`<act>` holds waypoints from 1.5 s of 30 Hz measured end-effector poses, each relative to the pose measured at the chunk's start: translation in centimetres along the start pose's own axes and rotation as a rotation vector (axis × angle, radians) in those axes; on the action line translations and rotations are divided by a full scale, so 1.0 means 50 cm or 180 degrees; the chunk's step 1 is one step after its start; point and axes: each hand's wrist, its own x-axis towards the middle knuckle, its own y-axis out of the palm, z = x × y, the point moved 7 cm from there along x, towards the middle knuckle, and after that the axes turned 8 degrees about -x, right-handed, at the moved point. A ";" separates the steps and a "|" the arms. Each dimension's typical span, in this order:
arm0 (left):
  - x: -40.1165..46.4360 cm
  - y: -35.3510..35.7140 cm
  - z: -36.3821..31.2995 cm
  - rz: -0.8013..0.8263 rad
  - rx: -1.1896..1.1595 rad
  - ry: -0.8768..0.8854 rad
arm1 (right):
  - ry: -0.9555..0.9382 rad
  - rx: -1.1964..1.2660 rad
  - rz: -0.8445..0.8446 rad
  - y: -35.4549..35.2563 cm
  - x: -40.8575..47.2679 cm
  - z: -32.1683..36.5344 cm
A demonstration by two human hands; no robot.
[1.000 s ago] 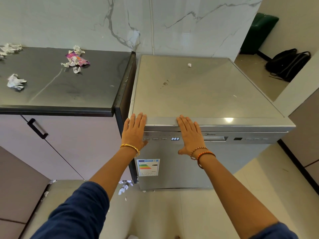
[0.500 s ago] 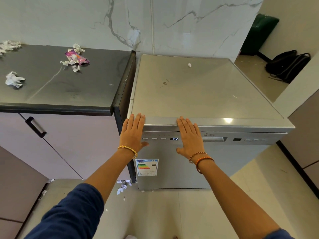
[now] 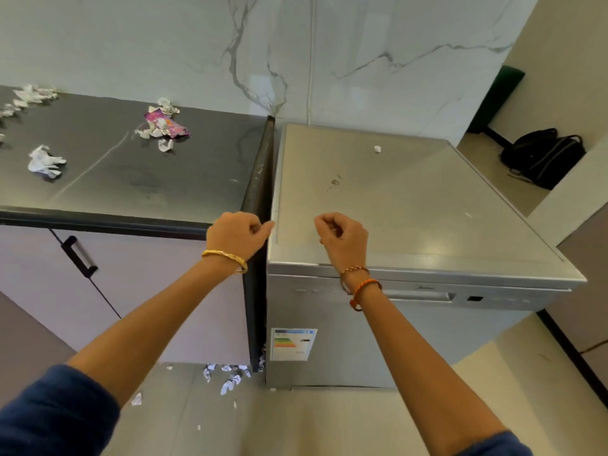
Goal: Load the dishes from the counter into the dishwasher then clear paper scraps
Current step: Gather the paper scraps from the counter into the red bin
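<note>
Both hands hang in the air over the near edge of the closed dishwasher (image 3: 411, 205), fingers curled, holding nothing: the left hand (image 3: 235, 233) by its left corner, the right hand (image 3: 342, 236) above its top. Crumpled paper scraps (image 3: 46, 162) and a pink wrapper (image 3: 166, 125) lie on the dark tabletop (image 3: 148, 179) to the left. More scraps (image 3: 230, 378) litter the floor (image 3: 296, 422) by the dishwasher's near left foot.

My view is bright and evenly lit. Soft glare patches sit on the dishwasher (image 3: 411, 209) top toward 3 o'clock, and the counter (image 3: 131, 179) shines at 10 o'clock. Shadows are faint. Straight edges bow near the corners; my hands look slightly blurred.
</note>
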 end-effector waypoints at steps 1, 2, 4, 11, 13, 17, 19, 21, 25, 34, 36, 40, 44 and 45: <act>0.009 -0.024 0.031 -0.0055 -0.0048 -0.0081 | -0.0158 0.0013 0.0061 0.033 0.011 0.035; 0.020 -0.049 0.069 -0.0117 -0.0091 -0.0177 | -0.0288 0.0008 0.0145 0.069 0.022 0.070; 0.037 -0.092 0.139 -0.0296 -0.0134 -0.0313 | -0.0467 -0.0026 0.0333 0.138 0.035 0.119; 0.085 -0.176 0.301 -0.0731 -0.0641 -0.0428 | -0.0794 -0.0041 0.1157 0.342 0.055 0.166; 0.118 -0.190 0.340 -0.0860 -0.0794 -0.0475 | -0.1014 -0.0129 0.1217 0.390 0.086 0.181; 0.195 -0.213 0.413 -0.1102 -0.1006 -0.0622 | -0.1510 -0.0590 0.1254 0.501 0.162 0.211; 0.231 -0.225 0.450 -0.1170 -0.1030 -0.0729 | -0.1716 -0.0739 0.1249 0.560 0.203 0.222; 0.285 -0.251 0.498 -0.1300 -0.1099 -0.0856 | -0.1821 -0.0923 0.1163 0.634 0.256 0.238; 0.389 -0.275 0.592 -0.1427 -0.1282 -0.1043 | -0.1623 -0.1216 0.1043 0.763 0.351 0.250; 0.482 -0.261 0.705 -0.1572 -0.1857 -0.1752 | -0.1942 -0.1819 0.0903 0.985 0.436 0.318; 0.485 -0.259 0.710 -0.1597 -0.1974 -0.1775 | -0.1722 -0.1947 0.1160 1.026 0.452 0.310; 0.484 -0.263 0.703 -0.1400 -0.2227 -0.1777 | -0.1809 -0.1978 0.0830 1.032 0.457 0.325; 0.485 -0.260 0.697 -0.1152 -0.2387 -0.1693 | -0.1638 -0.1638 0.0939 1.028 0.448 0.323; 0.485 -0.261 0.698 -0.1148 -0.2400 -0.1658 | -0.1597 -0.1628 0.0947 1.027 0.447 0.323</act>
